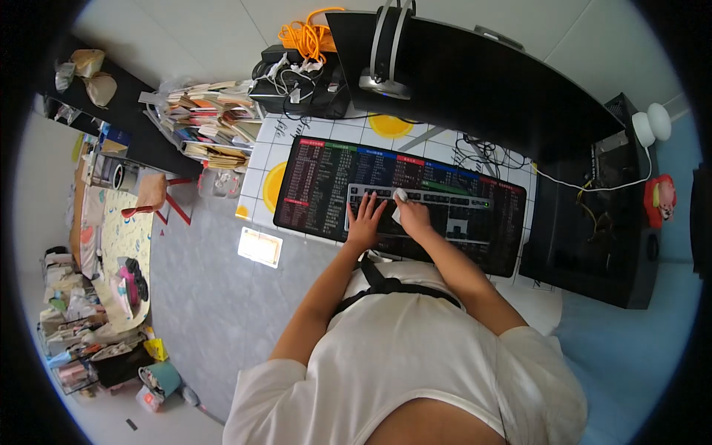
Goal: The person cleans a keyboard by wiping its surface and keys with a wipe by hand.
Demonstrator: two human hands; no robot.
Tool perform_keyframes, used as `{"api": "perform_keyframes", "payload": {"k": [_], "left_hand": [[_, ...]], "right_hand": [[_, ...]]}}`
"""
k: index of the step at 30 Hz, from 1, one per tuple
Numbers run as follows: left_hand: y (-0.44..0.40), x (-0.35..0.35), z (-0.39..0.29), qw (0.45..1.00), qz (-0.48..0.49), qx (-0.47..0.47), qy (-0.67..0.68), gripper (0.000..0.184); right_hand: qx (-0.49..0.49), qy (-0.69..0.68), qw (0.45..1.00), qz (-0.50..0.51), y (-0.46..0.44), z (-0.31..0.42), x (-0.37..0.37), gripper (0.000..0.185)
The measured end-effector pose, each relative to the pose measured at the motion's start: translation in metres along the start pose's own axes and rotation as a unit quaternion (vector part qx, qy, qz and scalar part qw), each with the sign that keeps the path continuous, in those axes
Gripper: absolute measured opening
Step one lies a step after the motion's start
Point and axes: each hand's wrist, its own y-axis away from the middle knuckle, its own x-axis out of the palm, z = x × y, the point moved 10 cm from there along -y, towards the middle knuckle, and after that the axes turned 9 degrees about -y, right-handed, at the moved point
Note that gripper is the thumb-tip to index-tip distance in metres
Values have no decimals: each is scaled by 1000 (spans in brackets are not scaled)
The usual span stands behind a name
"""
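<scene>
A silver-and-black keyboard (461,199) lies on a long dark desk mat (315,182) printed with coloured headings and small text. My left hand (364,224) rests at the keyboard's left end, its fingers spread and holding nothing. Closed around a crumpled white tissue or cloth (400,196), my right hand (414,215) is over the keyboard, right of my left hand, near the top row of keys. My right palm and forearm hide part of the keys.
Behind the mat stands a wide dark monitor (482,85) with a headset (386,87) hung over it. A black computer case (586,245) is at right. Stacked books and papers (211,115), black gear with cables (297,81) and a red-legged stool (152,194) are at left.
</scene>
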Motion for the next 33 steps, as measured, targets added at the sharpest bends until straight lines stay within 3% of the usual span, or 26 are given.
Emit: {"api": "perform_keyframes", "payload": {"k": [5,7,8,11,13,21,23,27,29,31,33], "left_hand": [[1,5,1,998,42,-36,-16,100],[1,4,-1,999,32,-43,1,101],[1,4,-1,999,24,-47,-2,101],[2,0,-3,998,6,-55,2,103],[2,-1,-3,998,25,-54,3,103],[3,1,-4,998,-3,-58,27,102],[2,0,-2,998,-15,-57,18,101],[2,-5,-8,1000,-18,-2,-14,99],[-4,-4,-13,1000,27,8,-9,102],[-8,-6,-13,1000,18,-17,2,105],[-9,2,-14,998,40,-46,10,105]], "right_hand": [[-7,-14,1000,6,-5,-4,2,47],[2,26,997,70,-4,-8,17,54],[-26,33,998,42,-3,-4,15,58],[-25,24,996,80,-3,-2,10,61],[-4,36,998,52,3,-3,0,52],[4,16,994,112,23,-5,-15,68],[45,-5,986,161,28,-14,-19,67],[5,-41,991,127,11,-22,-27,63],[-23,-58,990,128,0,-19,-21,62],[-85,3,982,168,-2,-3,-5,62],[-76,-3,984,161,-3,-3,-2,62]]}}
